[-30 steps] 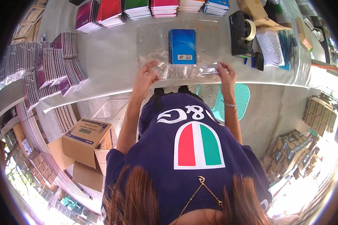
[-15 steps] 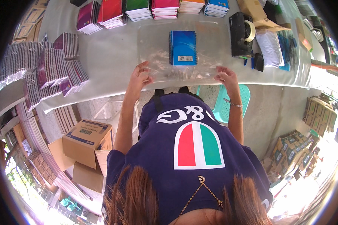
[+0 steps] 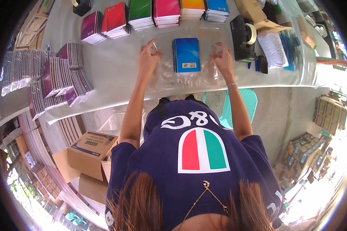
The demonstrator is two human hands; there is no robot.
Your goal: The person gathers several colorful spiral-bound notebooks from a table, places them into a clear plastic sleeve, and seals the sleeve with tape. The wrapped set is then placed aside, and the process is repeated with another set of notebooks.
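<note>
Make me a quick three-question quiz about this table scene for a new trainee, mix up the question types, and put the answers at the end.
1. Multiple choice: what colour is the notebook lying between the left hand and the right hand? A) red B) blue C) green
2. True or false: an opened cardboard box sits to the person's left.
3. Count: how many notebook stacks stand in the coloured row at the top of the picture?

Key: 1. B; 2. True; 3. Six
</note>
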